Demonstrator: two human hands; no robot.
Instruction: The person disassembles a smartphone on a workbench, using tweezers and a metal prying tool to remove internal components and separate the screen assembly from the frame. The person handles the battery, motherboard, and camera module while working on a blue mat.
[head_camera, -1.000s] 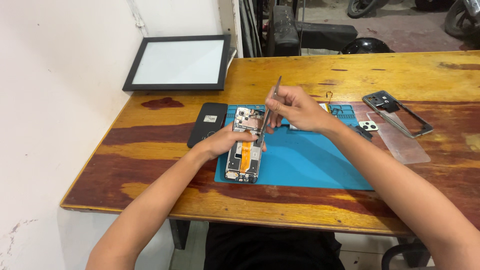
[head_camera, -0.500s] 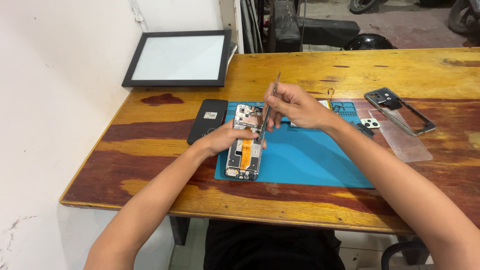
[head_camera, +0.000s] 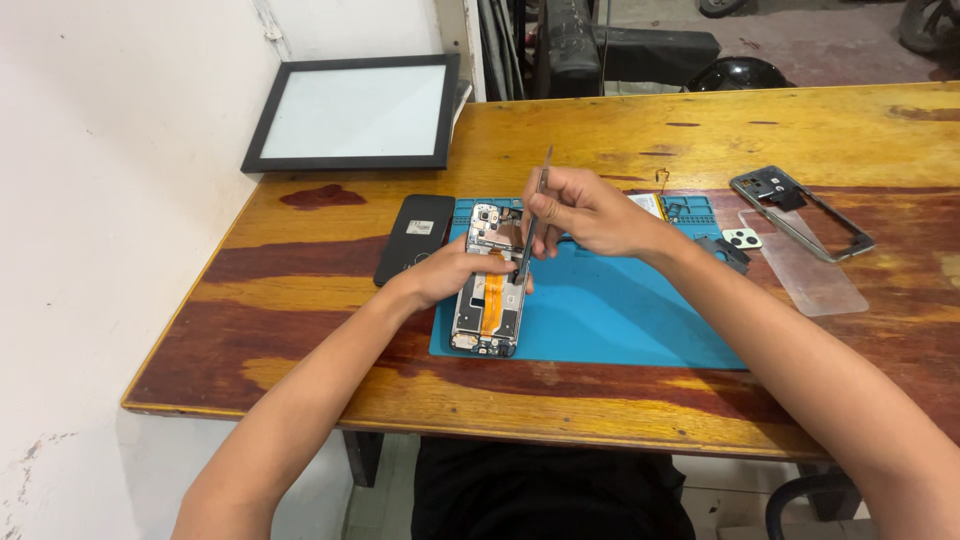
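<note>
A matt blue rubbery rectangular mat (head_camera: 620, 310) lies on the glossy varnished, worn orange-brown wooden tabletop (head_camera: 600, 130), beside a clear, smooth plastic sheet (head_camera: 805, 268).

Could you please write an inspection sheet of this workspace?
Surface: wooden table with blue mat.
Job's things: opened phone on the mat; thin metal tool over it.
Clutter: black phone, phone frame, clear sheet, camera piece.
Grippers: left hand steadies the opened phone; right hand grips the tool.
Cables: nothing seen.
Surroundings: framed panel, white wall.
</note>
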